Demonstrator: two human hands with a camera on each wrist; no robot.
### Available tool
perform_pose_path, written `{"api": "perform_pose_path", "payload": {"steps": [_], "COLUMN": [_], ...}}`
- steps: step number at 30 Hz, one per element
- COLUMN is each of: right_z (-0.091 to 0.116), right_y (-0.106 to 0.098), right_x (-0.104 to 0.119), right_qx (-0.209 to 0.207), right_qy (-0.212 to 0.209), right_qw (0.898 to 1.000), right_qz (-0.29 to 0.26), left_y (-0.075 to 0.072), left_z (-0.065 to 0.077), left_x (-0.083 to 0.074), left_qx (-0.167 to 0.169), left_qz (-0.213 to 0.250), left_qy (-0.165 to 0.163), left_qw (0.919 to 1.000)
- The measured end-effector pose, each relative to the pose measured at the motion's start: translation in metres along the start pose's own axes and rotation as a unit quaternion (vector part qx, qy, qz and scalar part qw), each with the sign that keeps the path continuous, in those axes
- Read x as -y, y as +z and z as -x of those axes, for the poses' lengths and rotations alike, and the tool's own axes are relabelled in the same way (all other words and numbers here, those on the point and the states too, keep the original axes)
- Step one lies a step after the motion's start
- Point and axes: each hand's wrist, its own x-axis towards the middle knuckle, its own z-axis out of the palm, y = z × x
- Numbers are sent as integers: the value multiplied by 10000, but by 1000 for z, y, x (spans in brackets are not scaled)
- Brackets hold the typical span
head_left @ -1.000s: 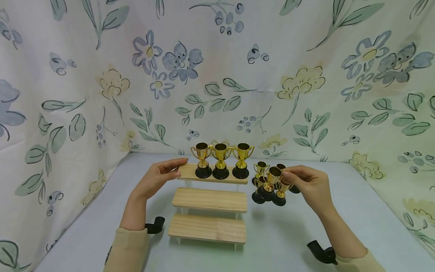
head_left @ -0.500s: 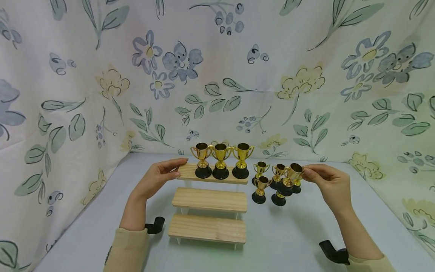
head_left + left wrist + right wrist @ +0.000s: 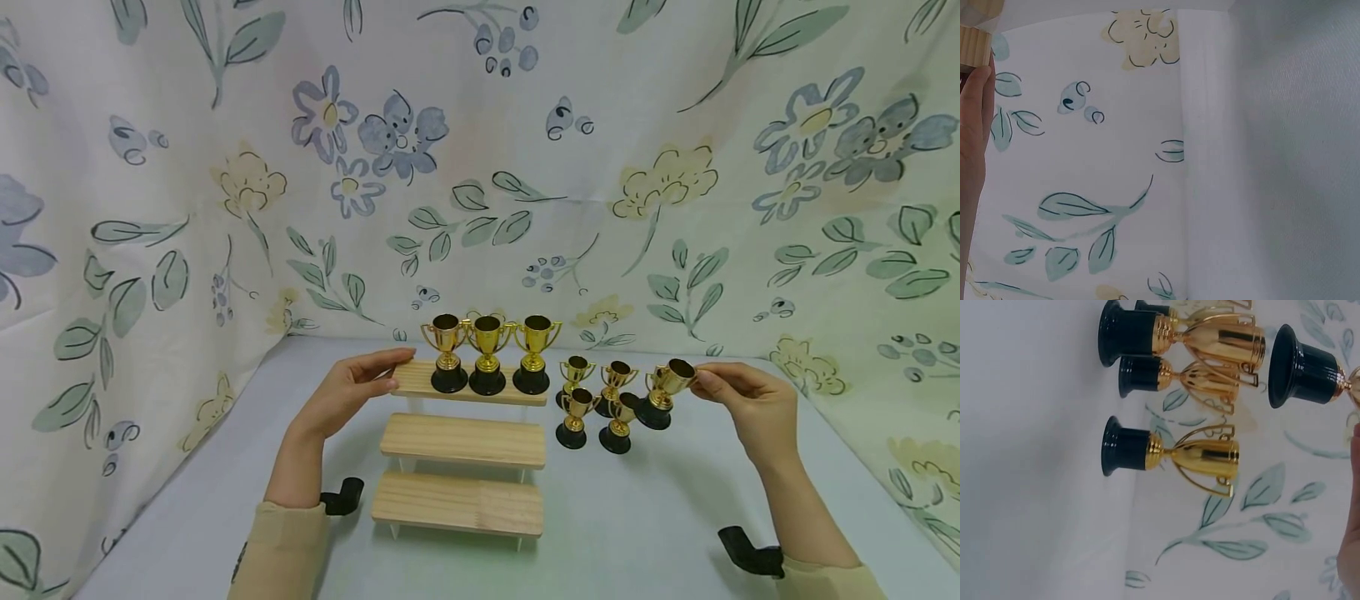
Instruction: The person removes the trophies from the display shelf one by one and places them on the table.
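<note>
My right hand [image 3: 753,404] pinches a small gold trophy cup [image 3: 671,382] with a black base by one handle, at the right of the head view. The cup leans to the right, and its base [image 3: 1300,365] shows above the table in the right wrist view. Several like trophies, such as the front one [image 3: 618,421], stand upright on the table just left of it. My left hand [image 3: 352,392] grips the left end of the top shelf [image 3: 412,381] of a three-step wooden display stand. Three larger-looking trophies, the middle one [image 3: 487,350] among them, stand in a row on that shelf.
Below the top shelf are a middle step [image 3: 462,442] and a lower step [image 3: 457,502] of bare wood. The white table [image 3: 622,533] runs back to a floral cloth [image 3: 480,167] hanging behind and at both sides.
My right hand has carried the trophy to the right, from over the front of the standing trophies to their right side. The left hand and the stand have stayed put.
</note>
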Motion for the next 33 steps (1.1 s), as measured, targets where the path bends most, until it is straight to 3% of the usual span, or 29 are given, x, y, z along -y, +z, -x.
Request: {"api": "perform_pose_path", "payload": {"steps": [16,24,33], "right_z": [6,9,14], "right_y": [-19,-26,-35], "right_x": [-11,-23,-41], "right_qx": [-567,-316,-162], "right_qy": [395,402,741], "right_qw": [9975,9986,9967], "right_qz": [122,-162,-305], "left_y": [0,-1,-1], "left_z": [-1,0,0], "left_x": [-1,-1,2], "left_qx": [40,51,94], "left_qz": [-43,13,63], "left_qy": [-25,14,44], "left_qw": [10000,10000,9999]}}
